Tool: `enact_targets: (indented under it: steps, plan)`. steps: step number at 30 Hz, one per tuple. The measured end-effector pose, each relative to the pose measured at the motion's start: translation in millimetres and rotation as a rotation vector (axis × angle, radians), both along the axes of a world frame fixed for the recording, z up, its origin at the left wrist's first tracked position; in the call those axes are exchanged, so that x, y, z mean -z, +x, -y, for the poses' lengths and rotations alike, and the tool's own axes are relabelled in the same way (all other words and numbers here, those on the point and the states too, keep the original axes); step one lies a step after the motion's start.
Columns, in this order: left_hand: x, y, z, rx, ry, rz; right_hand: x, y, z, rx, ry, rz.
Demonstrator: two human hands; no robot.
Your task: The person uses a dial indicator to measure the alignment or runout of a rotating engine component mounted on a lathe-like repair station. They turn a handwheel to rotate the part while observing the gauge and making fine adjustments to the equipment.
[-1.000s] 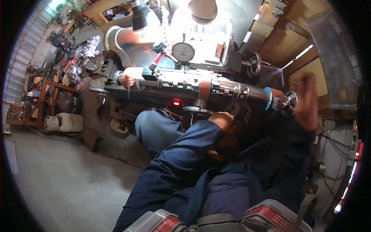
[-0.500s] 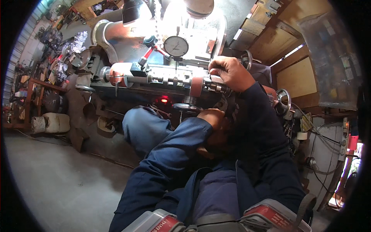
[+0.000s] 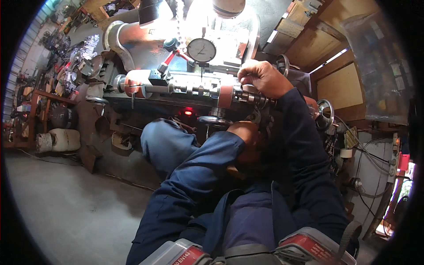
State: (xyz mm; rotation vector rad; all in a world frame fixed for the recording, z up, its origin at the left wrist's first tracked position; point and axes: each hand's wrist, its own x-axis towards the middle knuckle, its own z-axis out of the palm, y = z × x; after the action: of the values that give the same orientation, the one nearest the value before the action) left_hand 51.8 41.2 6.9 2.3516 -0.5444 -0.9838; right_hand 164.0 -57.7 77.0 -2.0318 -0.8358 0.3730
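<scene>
The lobed metal shaft [image 3: 195, 89] is placed directly below the dial gauge [image 3: 201, 51] in the view, on the side toward the wearer. Its long axis is laid from left to right, tilted slightly downward at the right. The gauge's thin stem is pointed down at the shaft; whether contact is made cannot be told.

The right hand [image 3: 265, 79] is held to the right of the gauge and a little below it. By this hand the shaft is approached more closely than by the left. From the right fingertips, the lobed stretch is found to the left and slightly nearer the wearer, along the shaft's own line. The right fingers are curled, with thumb and forefinger brought close together; whether anything small is pinched between them cannot be told. The left hand [image 3: 244, 131] is set well below the gauge and to its right, beside a handwheel [image 3: 214, 120]. Its fingers are hidden in shadow, so whether they are clenched, loose or closed on something cannot be told.

The shaft is seen as bright bare metal, stepped into collars and narrower necks. Below and right of the gauge, its line is crossed by an orange-red support [image 3: 226, 97], beyond which darker, ribbed metal [image 3: 251, 97] is shown.
</scene>
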Motion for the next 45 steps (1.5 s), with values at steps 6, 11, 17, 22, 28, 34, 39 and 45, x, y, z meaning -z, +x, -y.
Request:
enact_targets:
  steps: [6,11,17,22,28,34,39,45]
  plan:
    - [15.9,1.0,-2.2,0.029,0.017,0.022,-6.0,-14.0,-9.5,0.052,-0.032,0.163]
    - [-4.0,-2.3,-7.5,0.05,0.009,0.025,-8.4,-15.0,-12.2,0.044,-0.065,0.287]
    - [2.9,0.7,-6.4,0.068,0.032,-0.011,-1.5,-21.4,-18.6,0.118,-0.108,0.368]
    - [-5.9,0.2,-5.5,0.065,0.048,0.003,2.6,-22.2,-17.4,0.151,-0.058,0.436]
    - [-11.8,1.4,-4.6,0.045,0.063,-0.028,-0.2,-24.1,-23.0,0.175,-0.207,0.419]
    - [-10.6,5.1,-1.8,0.06,0.079,-0.078,-1.8,-28.7,-25.8,0.261,-0.298,0.455]
    - [-4.8,3.7,-3.4,0.054,0.079,-0.069,-8.9,-21.5,-14.9,0.121,-0.069,0.311]
    - [12.0,3.8,0.9,0.024,0.065,-0.056,-48.9,-56.0,33.0,0.504,0.157,0.459]
